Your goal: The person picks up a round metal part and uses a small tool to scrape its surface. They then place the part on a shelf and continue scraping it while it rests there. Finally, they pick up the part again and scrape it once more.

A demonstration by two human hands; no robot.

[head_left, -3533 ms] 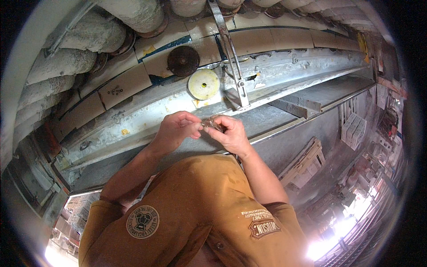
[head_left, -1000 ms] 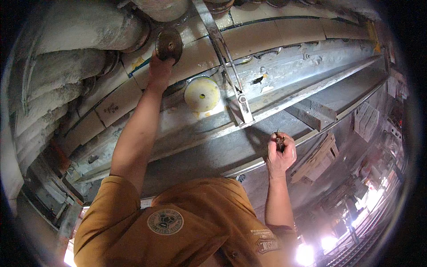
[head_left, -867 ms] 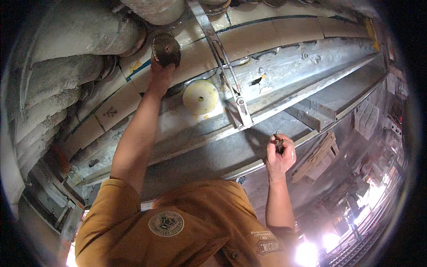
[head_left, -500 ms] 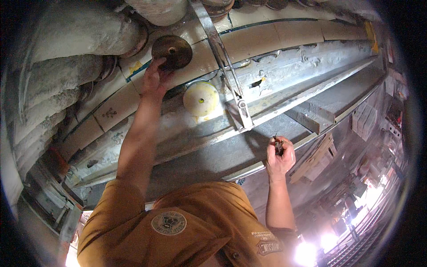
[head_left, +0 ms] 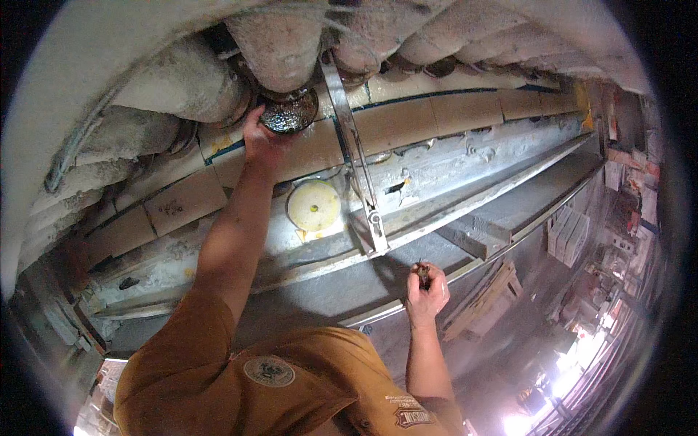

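Observation:
My left hand (head_left: pixel 263 136) reaches up at the far left of centre, its fingers curled round the edge of a dark brown round disc (head_left: pixel 289 116). The disc's visible face looks wet and shiny. It is directly below a rounded grey housing (head_left: pixel 280 47) and appears to meet its lower end; whether they touch I cannot tell. Lower right, over the grey ledge, my right hand (head_left: pixel 427 296) is closed round a small dark object (head_left: pixel 423 273), mostly hidden by the fingers. A pale yellow disc (head_left: pixel 314 206) with a central hole leans on the metal rail below my left hand.
A row of grey rounded housings (head_left: pixel 167 83) hangs along the top. Beneath them runs a band of beige tiles (head_left: pixel 396 122). A metal bracket arm (head_left: pixel 356 156) crosses it. Stacked pale slabs (head_left: pixel 568 236) and a wooden piece (head_left: pixel 483 301) lie to the right.
The view has tilted up. My left hand has moved the brown disc farther and to the right, under the housing, and tipped it so a shiny face shows. My right hand stays closed.

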